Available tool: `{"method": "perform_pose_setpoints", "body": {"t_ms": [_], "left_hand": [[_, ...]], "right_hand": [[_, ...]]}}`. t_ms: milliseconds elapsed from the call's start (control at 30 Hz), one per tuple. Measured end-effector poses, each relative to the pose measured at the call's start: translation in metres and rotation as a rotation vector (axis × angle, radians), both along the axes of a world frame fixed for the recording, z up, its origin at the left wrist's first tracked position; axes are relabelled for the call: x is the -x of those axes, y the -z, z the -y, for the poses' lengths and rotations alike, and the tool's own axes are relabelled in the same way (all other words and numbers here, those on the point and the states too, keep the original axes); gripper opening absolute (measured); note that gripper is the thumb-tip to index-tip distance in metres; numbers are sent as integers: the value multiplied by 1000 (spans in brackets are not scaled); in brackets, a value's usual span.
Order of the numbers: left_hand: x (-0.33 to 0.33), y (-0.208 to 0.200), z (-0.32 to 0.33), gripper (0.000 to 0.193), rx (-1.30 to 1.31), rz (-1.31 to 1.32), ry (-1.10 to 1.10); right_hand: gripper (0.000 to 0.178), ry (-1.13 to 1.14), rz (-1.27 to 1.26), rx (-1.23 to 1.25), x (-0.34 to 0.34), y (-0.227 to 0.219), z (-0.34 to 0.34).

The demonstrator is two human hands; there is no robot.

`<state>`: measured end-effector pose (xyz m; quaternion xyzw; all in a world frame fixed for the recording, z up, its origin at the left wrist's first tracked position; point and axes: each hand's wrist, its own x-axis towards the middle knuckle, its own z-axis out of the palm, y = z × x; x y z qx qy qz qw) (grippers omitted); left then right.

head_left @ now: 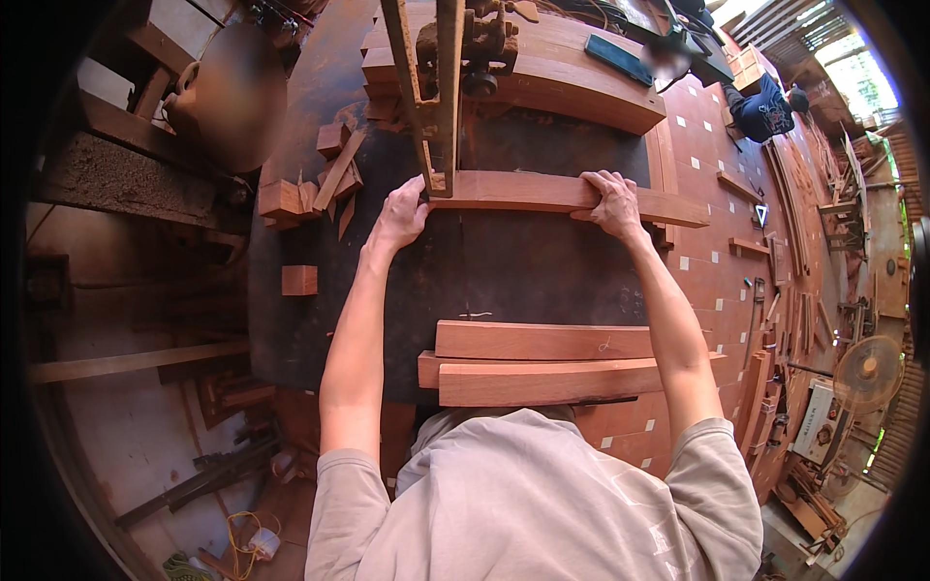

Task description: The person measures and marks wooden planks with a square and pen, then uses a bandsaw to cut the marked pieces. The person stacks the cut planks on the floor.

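Note:
A long reddish wooden beam (523, 190) lies crosswise on the dark machine table (542, 257). My left hand (399, 215) is closed on its left end, close beside the metal blade guard (441, 145) that comes down from above. Farther right, my right hand (612, 203) grips the beam from above, fingers bent over its top. The beam's right end reaches past the table's edge. What sits under the guard is too small to make out.
Several cut beams (542, 382) lie along the near edge, before my body. Offcuts (334, 179) and a wooden block (299, 280) are at left. A thick timber fence (572, 82) stands behind. Another person (765, 108) is at far right, beyond the tiled floor (702, 271).

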<state>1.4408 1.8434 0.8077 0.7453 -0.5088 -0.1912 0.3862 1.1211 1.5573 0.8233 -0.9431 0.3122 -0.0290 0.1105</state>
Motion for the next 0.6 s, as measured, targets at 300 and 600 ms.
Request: {"method": "perform_pose_setpoints", "body": {"t_ms": [300, 600], "left_hand": [[0, 0, 4, 44, -17, -24, -11], [-1, 10, 0, 45, 84, 77, 9]], "right_hand": [[80, 12, -2, 0, -2, 1, 3], [81, 21, 9, -14, 1, 1, -4]]}}
